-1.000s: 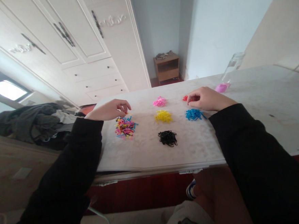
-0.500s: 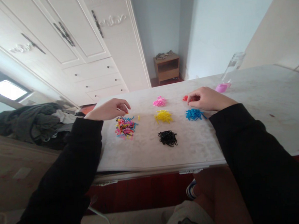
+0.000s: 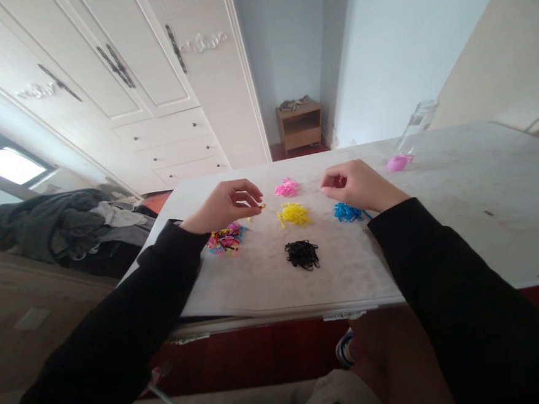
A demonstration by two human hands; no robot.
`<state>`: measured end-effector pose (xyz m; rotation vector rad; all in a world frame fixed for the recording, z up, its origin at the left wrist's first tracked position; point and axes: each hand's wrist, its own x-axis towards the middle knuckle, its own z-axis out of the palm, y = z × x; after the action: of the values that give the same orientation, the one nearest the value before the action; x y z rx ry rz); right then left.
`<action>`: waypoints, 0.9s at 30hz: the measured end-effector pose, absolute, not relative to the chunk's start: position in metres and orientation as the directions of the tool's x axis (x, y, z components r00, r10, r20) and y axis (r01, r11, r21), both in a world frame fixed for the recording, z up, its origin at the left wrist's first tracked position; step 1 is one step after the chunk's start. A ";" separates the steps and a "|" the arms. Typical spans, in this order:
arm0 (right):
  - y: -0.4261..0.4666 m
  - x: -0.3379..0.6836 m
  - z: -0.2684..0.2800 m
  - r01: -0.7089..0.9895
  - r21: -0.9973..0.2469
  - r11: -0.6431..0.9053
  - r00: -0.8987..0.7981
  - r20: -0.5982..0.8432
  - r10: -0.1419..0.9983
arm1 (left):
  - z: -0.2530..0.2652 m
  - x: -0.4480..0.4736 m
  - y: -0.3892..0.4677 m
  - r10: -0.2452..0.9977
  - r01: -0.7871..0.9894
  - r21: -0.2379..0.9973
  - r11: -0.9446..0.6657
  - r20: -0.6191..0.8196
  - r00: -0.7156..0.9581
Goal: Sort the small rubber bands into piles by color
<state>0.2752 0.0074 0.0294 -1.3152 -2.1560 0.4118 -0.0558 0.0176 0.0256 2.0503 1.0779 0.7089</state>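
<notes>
My left hand (image 3: 226,206) is raised over the table, thumb and fingertips pinching a small yellow-orange rubber band (image 3: 263,207). Beneath its wrist lies a mixed heap of coloured rubber bands (image 3: 228,239), partly covered by the hand. Right of that hand are a pink pile (image 3: 287,187) and a yellow pile (image 3: 294,214), with a black pile (image 3: 303,254) nearer the front edge. My right hand (image 3: 358,183) hovers with curled, closed fingers just behind a blue pile (image 3: 348,212). A bit of red shows among its fingers; whether they grip anything is unclear.
A clear glass bottle with a pink bottom (image 3: 399,162) stands at the table's far right. The white table (image 3: 257,283) has its front edge near my lap. Dark clothes (image 3: 59,232) are heaped at left. A white wardrobe (image 3: 152,111) and a small wooden cabinet (image 3: 301,126) stand beyond.
My left hand has moved right, away from the mixed heap, with the small band in its fingertips. My right hand has shifted slightly left, now hiding most of the red pile.
</notes>
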 end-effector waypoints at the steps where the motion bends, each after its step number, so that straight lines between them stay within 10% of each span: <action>1: 0.005 0.268 0.029 0.678 -0.547 0.491 -0.370 0.322 0.871 | 0.024 -0.051 0.014 0.849 0.431 0.806 -0.404 0.155 0.506; 11: -0.006 0.223 0.013 0.252 -0.695 0.673 -0.607 0.428 0.669 | 0.017 -0.026 -0.007 0.837 0.249 0.894 -0.373 0.209 0.506; 27: -0.005 0.222 0.006 0.211 -0.668 0.714 -0.600 0.488 0.634 | 0.011 -0.020 -0.009 0.806 0.149 0.916 -0.374 0.241 0.541</action>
<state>0.2220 -0.0048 0.0058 -0.6385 -2.1740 0.7297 -0.0196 -0.0092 0.0106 1.8412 0.7857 0.8789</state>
